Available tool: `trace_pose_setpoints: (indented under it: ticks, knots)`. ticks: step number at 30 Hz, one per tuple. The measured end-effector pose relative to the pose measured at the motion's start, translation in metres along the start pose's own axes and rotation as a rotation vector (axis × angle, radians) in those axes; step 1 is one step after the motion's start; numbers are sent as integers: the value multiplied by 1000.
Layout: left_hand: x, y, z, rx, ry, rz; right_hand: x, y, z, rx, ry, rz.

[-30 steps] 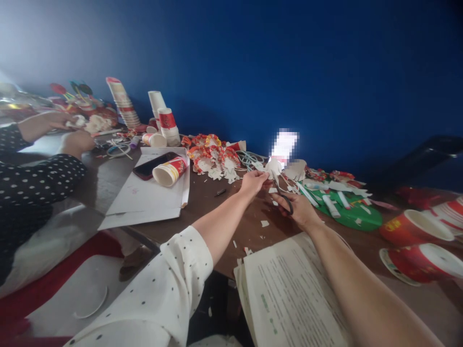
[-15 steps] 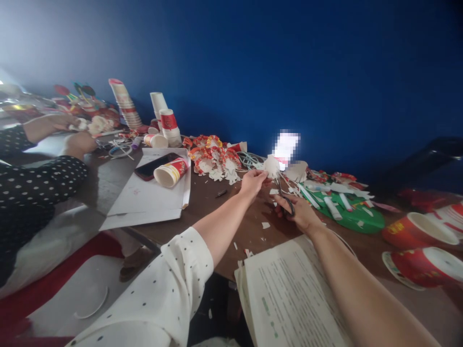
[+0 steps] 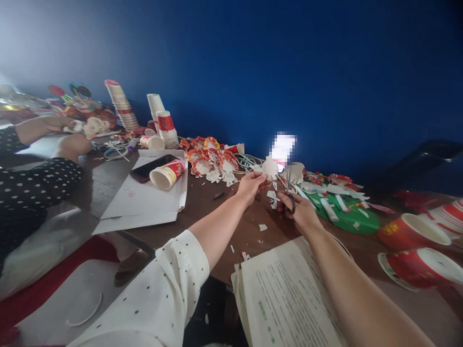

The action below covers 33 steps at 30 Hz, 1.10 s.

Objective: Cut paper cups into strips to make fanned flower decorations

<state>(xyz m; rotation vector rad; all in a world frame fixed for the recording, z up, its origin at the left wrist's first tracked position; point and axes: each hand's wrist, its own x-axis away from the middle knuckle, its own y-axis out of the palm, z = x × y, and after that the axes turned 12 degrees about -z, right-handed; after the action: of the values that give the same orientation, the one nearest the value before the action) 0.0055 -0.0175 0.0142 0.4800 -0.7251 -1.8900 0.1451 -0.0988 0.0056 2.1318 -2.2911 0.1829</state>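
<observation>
Between finger and thumb, my left hand [image 3: 252,187] pinches a white paper cutout [image 3: 269,168] with a notched edge. My right hand [image 3: 299,210] grips dark-handled scissors [image 3: 290,200], whose blades point away from me, just right of the cutout and apart from it. Below the two hands, white paper scraps [image 3: 262,227] lie on the brown table [image 3: 210,217]. Behind the cutout stands a bright screen [image 3: 284,148], blurred out. Left of my left hand is a pile of red, orange and white cut paper pieces [image 3: 213,159].
A printed paper stack [image 3: 285,289] overhangs the near edge. Left, a white folder [image 3: 141,207] bears a phone [image 3: 155,167] and paper cups [image 3: 168,174]. Stacked cups [image 3: 125,108] stand behind. Right are a green sheet [image 3: 358,219] and red cups [image 3: 419,231]. A co-worker's hands [image 3: 72,144] work far left.
The scissors have moved slightly right, away from the cutout, with their blades turned more upright. The left hand still holds the cutout. The whole view has shifted a little.
</observation>
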Motion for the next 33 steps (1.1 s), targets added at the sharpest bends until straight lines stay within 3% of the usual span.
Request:
trace_pose_setpoints:
  ticks: [6,13,23,33]
  knots:
    - [2,1,0,4,-34,-31,3,3,-3,1,0,5]
    - [2,2,-1,-60,-14,17,2,3,-1,50,-17,-2]
    - [1,4,-5,-40,0,0,5,5,-1,127,-9,-141]
    - [4,9,-7,-52,-42,-27,5,2,-5,341,-112,-84]
